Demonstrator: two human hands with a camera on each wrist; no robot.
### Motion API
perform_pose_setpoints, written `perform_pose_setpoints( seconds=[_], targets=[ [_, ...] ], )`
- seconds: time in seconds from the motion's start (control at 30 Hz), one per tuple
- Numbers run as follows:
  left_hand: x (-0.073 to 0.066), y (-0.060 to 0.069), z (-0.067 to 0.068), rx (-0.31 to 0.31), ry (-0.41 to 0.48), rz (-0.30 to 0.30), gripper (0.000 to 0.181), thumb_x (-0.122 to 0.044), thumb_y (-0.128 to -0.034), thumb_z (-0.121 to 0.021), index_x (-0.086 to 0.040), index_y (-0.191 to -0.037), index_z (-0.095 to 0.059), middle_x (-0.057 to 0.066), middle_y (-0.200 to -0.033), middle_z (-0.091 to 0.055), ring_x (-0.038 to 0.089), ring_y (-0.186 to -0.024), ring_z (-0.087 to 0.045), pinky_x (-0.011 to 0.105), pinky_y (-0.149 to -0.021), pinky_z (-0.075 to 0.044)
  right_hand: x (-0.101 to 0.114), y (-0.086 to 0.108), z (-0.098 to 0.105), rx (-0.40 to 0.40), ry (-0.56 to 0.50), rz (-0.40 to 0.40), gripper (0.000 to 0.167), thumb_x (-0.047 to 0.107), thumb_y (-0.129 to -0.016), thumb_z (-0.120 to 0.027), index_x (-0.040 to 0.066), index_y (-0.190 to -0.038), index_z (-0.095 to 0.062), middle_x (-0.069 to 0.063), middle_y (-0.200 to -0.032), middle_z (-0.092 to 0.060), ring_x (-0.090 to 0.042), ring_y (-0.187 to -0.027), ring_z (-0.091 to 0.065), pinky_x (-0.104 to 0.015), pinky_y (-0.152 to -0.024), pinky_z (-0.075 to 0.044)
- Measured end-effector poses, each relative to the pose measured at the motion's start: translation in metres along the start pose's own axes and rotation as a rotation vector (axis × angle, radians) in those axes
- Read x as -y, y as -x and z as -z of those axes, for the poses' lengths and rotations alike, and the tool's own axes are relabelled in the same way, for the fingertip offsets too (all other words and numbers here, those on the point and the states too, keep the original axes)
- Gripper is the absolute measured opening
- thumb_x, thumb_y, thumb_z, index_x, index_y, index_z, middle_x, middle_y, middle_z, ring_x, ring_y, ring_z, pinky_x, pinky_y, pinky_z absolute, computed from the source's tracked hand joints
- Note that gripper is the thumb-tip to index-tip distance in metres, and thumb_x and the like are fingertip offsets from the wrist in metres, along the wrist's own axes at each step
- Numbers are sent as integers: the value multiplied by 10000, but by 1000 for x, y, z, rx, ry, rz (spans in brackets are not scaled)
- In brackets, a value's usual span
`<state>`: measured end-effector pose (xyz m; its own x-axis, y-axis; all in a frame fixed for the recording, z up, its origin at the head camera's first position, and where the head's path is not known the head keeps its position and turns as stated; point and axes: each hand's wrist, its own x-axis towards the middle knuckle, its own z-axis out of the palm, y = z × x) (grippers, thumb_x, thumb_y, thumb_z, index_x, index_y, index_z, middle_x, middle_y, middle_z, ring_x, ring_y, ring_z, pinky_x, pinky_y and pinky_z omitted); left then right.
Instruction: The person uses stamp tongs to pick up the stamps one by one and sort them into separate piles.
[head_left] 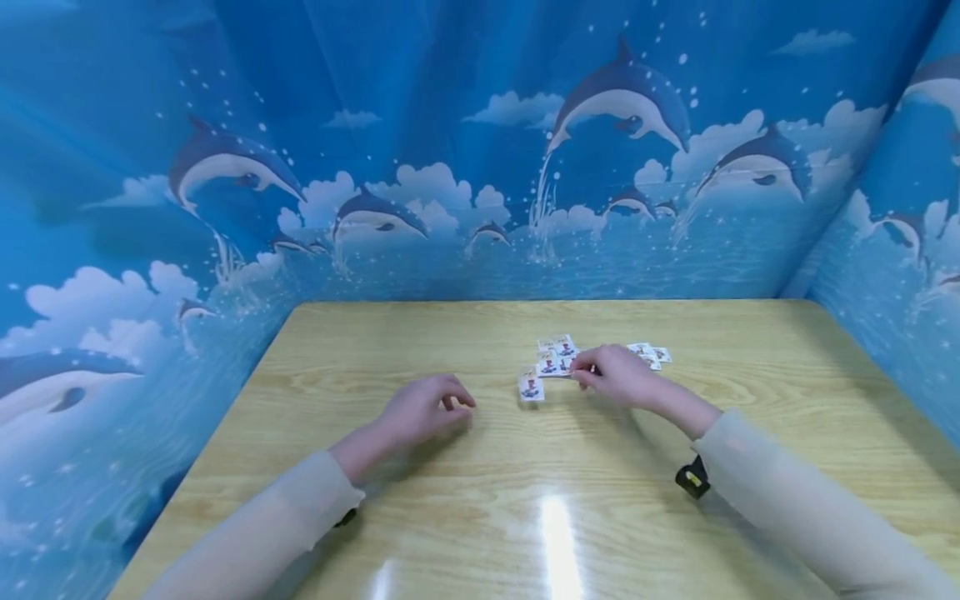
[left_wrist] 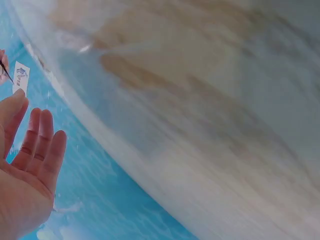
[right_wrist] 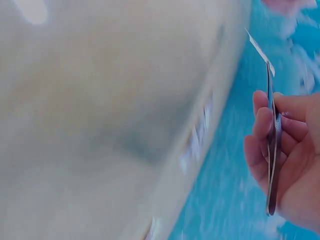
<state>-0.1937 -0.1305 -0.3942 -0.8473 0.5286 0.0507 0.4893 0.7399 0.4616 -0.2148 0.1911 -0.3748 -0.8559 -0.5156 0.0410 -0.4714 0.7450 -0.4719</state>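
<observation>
My right hand (head_left: 618, 375) pinches a pair of metal tweezers (right_wrist: 272, 145), seen best in the right wrist view. The tweezers' tips hold a small white card (head_left: 531, 388) with a printed picture, edge-on in the right wrist view. That card (left_wrist: 21, 76) also shows in the left wrist view, beyond the thumb tip. To the left, above the table, my left hand (head_left: 423, 410) has loosely bent fingers and holds nothing. Close to the right hand lies a group of similar printed cards (head_left: 551, 361), partly overlapping.
More small printed cards (head_left: 651, 353) lie on the far side of the right hand, partly hidden by it. The wood-grain table (head_left: 360, 350) ends at a blue dolphin-print curtain (head_left: 450, 167) at the back and sides. A bright reflection crosses the table's front.
</observation>
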Motion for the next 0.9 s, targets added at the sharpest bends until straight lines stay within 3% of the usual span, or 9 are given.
perform_pose_setpoints(
  seconds=[0.13,0.33,0.63,0.9],
  targets=[
    [5,4,8,-47,22,36,121,-218,-874,-742,-183,-989,-748,-35,-1040,-657,62,-784,-581,278,-656,-486,-22,0,24,-42,18,-54,185,111,-980,-555,-1,-1028,-694,-27,-794,-673,-114,-628,-545,-329,-588,-440],
    [21,16,17,-119,94,29,124,-191,-869,-746,-142,-983,-748,-62,-946,-642,81,-786,-594,291,-653,-496,-48,-3,43,-39,78,-103,211,111,-987,-549,-26,-1075,-684,-48,-807,-675,-126,-655,-554,-364,-627,-449],
    [45,46,24,-227,103,38,114,-150,-852,-755,-108,-958,-748,-11,-953,-667,108,-750,-629,309,-638,-507,-69,-13,40,-5,92,-188,237,135,-990,-554,-28,-1097,-689,-52,-807,-675,-151,-608,-516,-367,-614,-425],
    [57,71,32,-271,112,79,123,-126,-859,-748,-82,-974,-742,3,-983,-676,117,-766,-617,298,-664,-524,-79,-23,30,-13,168,-211,234,137,-983,-570,-14,-1109,-696,-92,-909,-699,-196,-716,-594,-459,-739,-491]
  ],
)
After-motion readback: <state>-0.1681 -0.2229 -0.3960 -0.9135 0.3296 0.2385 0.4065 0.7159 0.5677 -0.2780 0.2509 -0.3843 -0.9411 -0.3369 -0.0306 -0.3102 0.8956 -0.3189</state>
